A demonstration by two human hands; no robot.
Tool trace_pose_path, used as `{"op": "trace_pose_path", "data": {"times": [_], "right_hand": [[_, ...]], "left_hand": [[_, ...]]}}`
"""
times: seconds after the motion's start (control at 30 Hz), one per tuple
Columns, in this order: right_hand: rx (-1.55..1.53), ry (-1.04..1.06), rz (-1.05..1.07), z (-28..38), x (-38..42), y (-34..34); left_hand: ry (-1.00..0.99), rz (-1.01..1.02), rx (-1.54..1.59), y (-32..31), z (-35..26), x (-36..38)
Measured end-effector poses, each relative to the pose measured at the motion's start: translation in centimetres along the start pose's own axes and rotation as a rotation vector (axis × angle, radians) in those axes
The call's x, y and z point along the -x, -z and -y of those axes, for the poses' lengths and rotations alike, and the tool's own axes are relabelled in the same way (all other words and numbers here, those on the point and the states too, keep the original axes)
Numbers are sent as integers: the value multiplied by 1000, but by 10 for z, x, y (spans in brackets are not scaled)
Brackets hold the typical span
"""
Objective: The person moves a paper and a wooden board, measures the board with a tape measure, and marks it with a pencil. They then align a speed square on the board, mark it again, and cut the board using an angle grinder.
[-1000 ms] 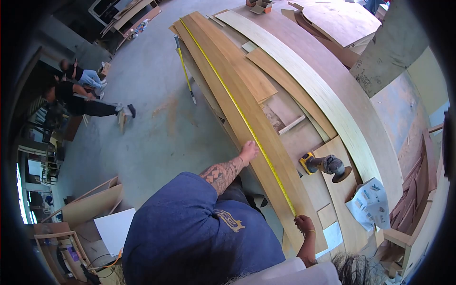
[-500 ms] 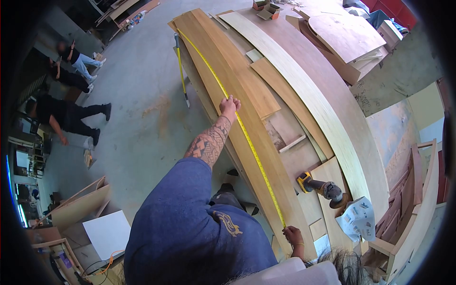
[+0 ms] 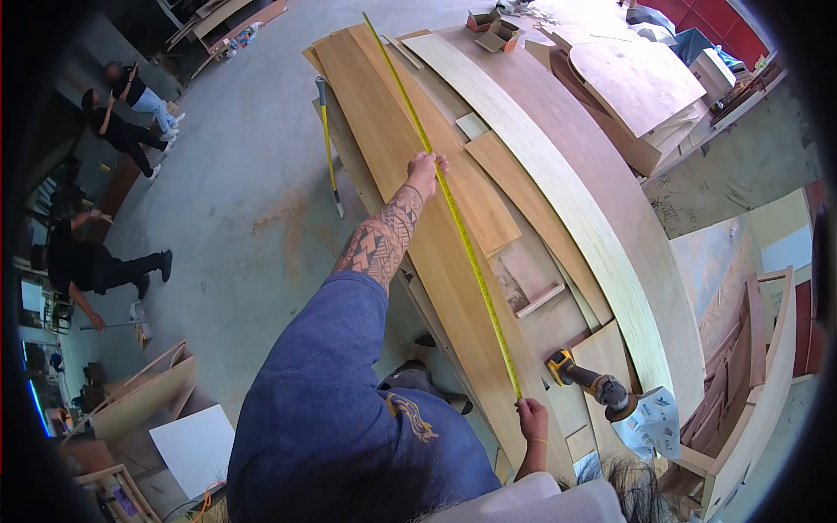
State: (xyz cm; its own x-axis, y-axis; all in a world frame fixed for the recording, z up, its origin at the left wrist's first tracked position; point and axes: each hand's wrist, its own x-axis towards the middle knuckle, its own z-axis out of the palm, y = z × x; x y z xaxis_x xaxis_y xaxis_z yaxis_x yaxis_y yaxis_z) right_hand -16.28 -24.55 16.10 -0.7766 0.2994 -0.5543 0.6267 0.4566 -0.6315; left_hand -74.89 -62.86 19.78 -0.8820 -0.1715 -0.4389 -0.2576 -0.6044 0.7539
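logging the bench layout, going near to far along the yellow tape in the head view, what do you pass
right hand at the tape's near end → power sander beside it → small wood offcut → left hand pinching the tape measure → cardboard boxes at the far end

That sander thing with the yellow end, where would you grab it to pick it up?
Grab the sander by its dark body, between the yellow end and the round pad. It lies on its side on the wood, pad toward the paper sheet, so probably come from above and wrap your hand around the middle.
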Motion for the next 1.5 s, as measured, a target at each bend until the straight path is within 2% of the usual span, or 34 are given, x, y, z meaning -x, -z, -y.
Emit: {"op": "trace_pose_path", "data": {"times": [0.13, 0.2, 0.33, 0.4, 0.43, 0.53, 0.6, 0.7, 0.83, 1.13, 1.2, 1.43, 1.5], "right_hand": [[120, 32, -75, 43, -40, 8], [148, 63, -96, 44, -67, 11], [191, 62, -83, 71, -95, 19], [170, 59, -105, 68, -109, 14], [174, 54, -103, 66, -112, 11], [127, 38, -84, 56, -113, 3], [6, -56, -3, 52, -108, -5], [50, -137, 4, 43, -99, -13], [67, -78, -26, 33, -85, -17], [98, -84, -86, 23, -82, -12], [114, -86, -93, 28, -83, -10], [164, -22, -122, 42, -91, 0], [179, -28, -122, 52, -90, 2]], "left_hand": [[100, 49, -30, 7, 15, -14], [147, 41, 37, 12, 31, -19], [273, 82, 50, 21, 45, -7], [298, 289, -42, 30, 57, -8], [304, 286, -40, 29, 58, -3], [303, 261, -13, 23, 60, 10], [243, 282, 3, 18, 52, 13], [186, 249, 61, 12, 42, 6], [90, 210, 78, 3, 18, 1], [103, 218, 70, 0, 15, 7], [107, 156, 39, 0, 13, 7], [119, 141, -13, 21, 24, -25], [207, 227, -98, 31, 34, -36]]}}
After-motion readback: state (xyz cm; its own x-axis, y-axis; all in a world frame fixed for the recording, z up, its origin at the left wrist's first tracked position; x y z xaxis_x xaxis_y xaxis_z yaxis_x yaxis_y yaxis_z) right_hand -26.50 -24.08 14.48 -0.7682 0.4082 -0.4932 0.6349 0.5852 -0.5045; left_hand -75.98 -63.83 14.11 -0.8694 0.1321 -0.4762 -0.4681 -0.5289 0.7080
